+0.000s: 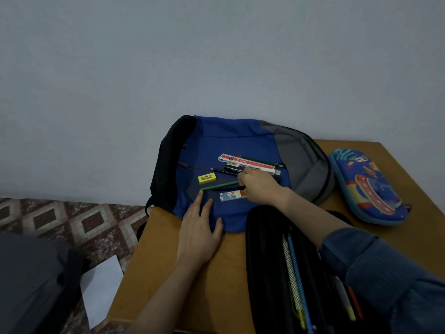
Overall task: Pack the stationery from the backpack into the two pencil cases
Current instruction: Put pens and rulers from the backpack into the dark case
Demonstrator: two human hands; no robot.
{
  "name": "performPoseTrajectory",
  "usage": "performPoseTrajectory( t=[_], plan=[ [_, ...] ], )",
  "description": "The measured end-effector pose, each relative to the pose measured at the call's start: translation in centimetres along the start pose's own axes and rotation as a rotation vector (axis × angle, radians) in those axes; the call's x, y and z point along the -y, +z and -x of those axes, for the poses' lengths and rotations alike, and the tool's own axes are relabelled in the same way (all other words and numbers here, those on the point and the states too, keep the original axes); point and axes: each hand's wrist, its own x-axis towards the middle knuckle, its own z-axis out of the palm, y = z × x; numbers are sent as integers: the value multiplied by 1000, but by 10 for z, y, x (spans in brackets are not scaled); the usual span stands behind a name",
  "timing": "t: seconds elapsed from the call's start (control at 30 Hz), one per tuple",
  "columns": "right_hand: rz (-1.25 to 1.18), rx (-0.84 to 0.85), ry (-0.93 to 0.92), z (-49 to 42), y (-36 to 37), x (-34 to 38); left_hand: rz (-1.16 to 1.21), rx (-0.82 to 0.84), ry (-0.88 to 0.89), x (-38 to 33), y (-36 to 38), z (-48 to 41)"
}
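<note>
Risk of green pencil (220, 186) slipping from right hand (261, 189), curled and seemingly pinching only its end, then rolling off backpack (240, 138) lying at far left corner of counter (163, 273) toward floor (72, 220), left hand (199, 232) spread flat on fabric, open black pencil case (267, 261) waiting at near edge.

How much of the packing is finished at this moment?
Early stage. Done: a few pens lie in the open black pencil case. In hand: the right hand reaches the green pencil on the backpack; the left hand rests flat there. Left: yellow eraser, black pen and more; the blue pencil case is shut.
</note>
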Motion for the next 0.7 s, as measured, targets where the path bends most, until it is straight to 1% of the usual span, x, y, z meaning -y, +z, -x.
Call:
performPoseTrajectory(
  t=[0.03, 0.1, 0.23, 0.3, 0.33, 0.4, 0.43, 0.5, 0.6, 0.7],
  plan=[
    [-34, -30, 6, 2, 1, -1, -1, -6, 2, 0, 0, -1],
    [-186, -127, 45, 8, -2, -2, -4, -14, 5, 0, 1, 0],
    [-494, -432, 151, 29, -22, -8, 1, -22, 15, 1, -2, 1],
    [-625, -546, 203, 44, -32, -15, 69, -34, -58, -3, -6, -1],
    [-695, -570, 223, 53, -35, -21, 129, -51, -107, -10, -9, -1],
    [-827, -576, 251, 71, -37, -31, 236, -94, -137, -30, -12, 0],
    [-875, -571, 262, 79, -36, -37, 264, -100, -114, -43, -12, 4],
    [-906, -559, 297, 94, -33, -48, 274, -69, -11, -70, -7, 15],
    [-943, -524, 351, 116, -31, -58, 287, 49, 170, -105, 4, 37],
    [-972, -467, 394, 135, -32, -65, 231, 238, 316, -121, 19, 53]
  ],
)
